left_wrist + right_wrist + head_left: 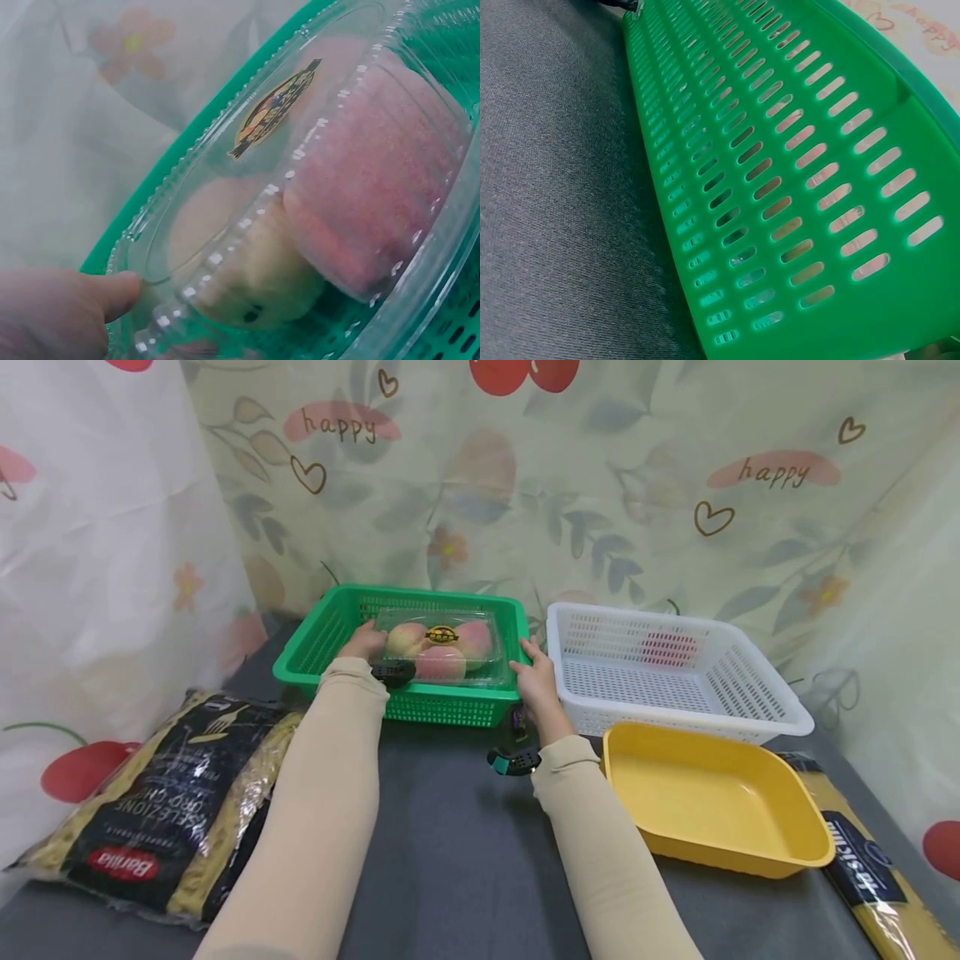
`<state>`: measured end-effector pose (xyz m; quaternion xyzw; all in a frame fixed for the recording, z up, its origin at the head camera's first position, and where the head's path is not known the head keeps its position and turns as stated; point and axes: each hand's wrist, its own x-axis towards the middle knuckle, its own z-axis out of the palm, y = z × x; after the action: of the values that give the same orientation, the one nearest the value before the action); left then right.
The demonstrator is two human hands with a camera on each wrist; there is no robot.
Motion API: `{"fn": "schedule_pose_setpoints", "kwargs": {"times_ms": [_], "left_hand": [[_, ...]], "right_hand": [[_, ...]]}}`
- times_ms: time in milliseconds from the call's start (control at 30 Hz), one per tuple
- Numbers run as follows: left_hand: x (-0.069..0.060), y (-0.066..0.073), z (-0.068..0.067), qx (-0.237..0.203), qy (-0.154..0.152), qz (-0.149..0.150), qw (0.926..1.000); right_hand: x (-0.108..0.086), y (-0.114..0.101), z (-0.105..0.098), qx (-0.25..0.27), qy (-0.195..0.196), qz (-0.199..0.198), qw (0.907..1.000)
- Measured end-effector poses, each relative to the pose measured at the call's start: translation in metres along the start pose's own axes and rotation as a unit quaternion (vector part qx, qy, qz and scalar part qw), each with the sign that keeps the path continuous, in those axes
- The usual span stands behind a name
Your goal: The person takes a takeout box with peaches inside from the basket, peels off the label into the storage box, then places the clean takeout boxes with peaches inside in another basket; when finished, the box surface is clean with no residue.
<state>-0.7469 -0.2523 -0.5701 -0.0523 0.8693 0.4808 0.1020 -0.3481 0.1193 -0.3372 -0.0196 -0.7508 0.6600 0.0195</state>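
Note:
A clear plastic clamshell box of peaches [441, 647] sits in the green basket [442, 706], a small dark label on its lid. My left hand [363, 639] grips the box's left edge. In the left wrist view, the thumb of that left hand [67, 311] lies on the lid's edge, and fingers show faintly through the plastic below. At the basket's right end, my right hand [538, 681] holds the rim. The right wrist view mostly shows the slotted side of the green basket [780, 150]; only a sliver of the hand appears at its lower right corner.
Right of the green basket stands a white basket [675, 717], with a yellow tub [705, 802] in front of it. A long pasta packet [862, 860] lies at the far right. On the left lies a large Barilla pasta bag [161, 802]. Patterned curtains [525, 485] enclose the grey table [457, 852].

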Motion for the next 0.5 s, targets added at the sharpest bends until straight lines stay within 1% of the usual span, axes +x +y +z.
{"fn": "schedule_pose_setpoints", "kwargs": {"times_ms": [33, 67, 100, 167, 233, 267, 300, 333, 367, 400, 433, 467, 500], "left_hand": [[0.007, -0.003, 0.001, 0.005, 0.008, 0.004, 0.9999], [0.0, 0.002, 0.001, 0.011, 0.016, 0.003, 0.9998], [-0.024, 0.015, 0.002, 0.017, 0.02, -0.003, 0.9996], [-0.112, 0.061, 0.005, 0.027, 0.032, -0.001, 0.9991], [-0.199, 0.107, 0.006, 0.033, 0.036, -0.006, 0.9988], [-0.24, 0.129, 0.007, 0.035, 0.042, -0.012, 0.9984], [-0.278, 0.149, 0.008, 0.037, 0.049, -0.018, 0.9979], [-0.311, 0.166, 0.008, 0.038, 0.056, -0.02, 0.9975], [-0.339, 0.181, 0.008, 0.034, 0.058, -0.024, 0.9975], [-0.363, 0.193, 0.007, 0.024, 0.062, -0.028, 0.9974], [-0.382, 0.203, 0.007, 0.014, 0.068, -0.032, 0.997], [-0.395, 0.211, 0.006, 0.0, 0.072, -0.035, 0.9968], [-0.405, 0.215, 0.005, -0.017, 0.074, -0.036, 0.9965]], "right_hand": [[0.0, 0.0, 0.0, 0.001, -0.001, 0.001, 1.0], [0.0, 0.0, 0.0, 0.002, -0.001, 0.002, 1.0], [0.001, 0.0, -0.001, 0.003, -0.002, 0.003, 1.0], [0.001, -0.001, -0.001, 0.006, -0.003, 0.004, 1.0], [0.0, -0.001, -0.002, 0.005, -0.001, 0.005, 1.0], [0.0, -0.001, -0.002, 0.004, 0.001, 0.005, 1.0], [0.0, -0.001, -0.002, 0.004, 0.002, 0.005, 1.0], [0.0, -0.001, -0.001, 0.002, 0.003, 0.005, 1.0], [0.0, -0.001, -0.001, -0.001, 0.004, 0.004, 1.0], [0.0, -0.001, -0.001, -0.004, 0.004, 0.005, 1.0], [0.001, -0.001, -0.001, -0.005, 0.005, 0.005, 1.0], [0.001, -0.001, -0.001, -0.007, 0.006, 0.004, 0.9999], [0.002, -0.001, -0.001, -0.009, 0.007, 0.003, 0.9999]]}}
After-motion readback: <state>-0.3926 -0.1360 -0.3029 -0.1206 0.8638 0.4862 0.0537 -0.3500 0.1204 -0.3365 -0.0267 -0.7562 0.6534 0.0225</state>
